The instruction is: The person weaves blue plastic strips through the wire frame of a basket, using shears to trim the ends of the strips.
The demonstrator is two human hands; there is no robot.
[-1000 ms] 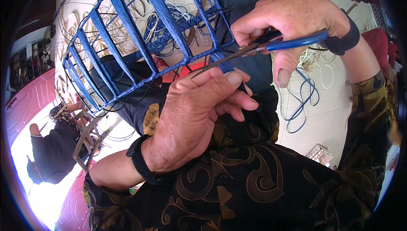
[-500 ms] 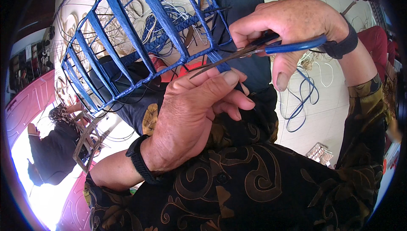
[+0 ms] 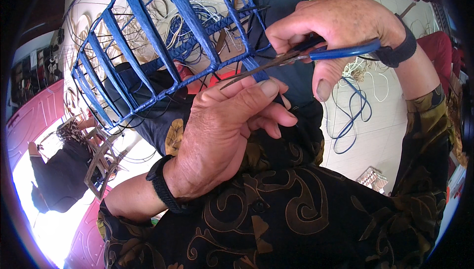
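A blue woven frame [image 3: 153,47] of thin rods wrapped with flat blue strips leans across my lap at the upper left. From its near corner a short blue strip [image 3: 255,70] runs down, and my left hand [image 3: 227,116] pinches its end between thumb and forefinger. Scissors [image 3: 340,51] with blue handles are in my right hand [image 3: 345,27], with fingers and thumb around the handles. Their dark blades point left and lie across the strip, just above my left fingers. Whether the blades are apart is hard to make out.
Loose blue cord [image 3: 353,116] lies on the pale tiled floor to the right. Tangled pale and blue strands [image 3: 192,27] spread behind the frame. At the far left another person in dark clothes [image 3: 64,170] is beside a wooden frame [image 3: 101,170].
The blue frame has shifted very slightly. My hands, the strip and the scissors stay in nearly the same place, with the right thumb a little higher. The other person has moved slightly.
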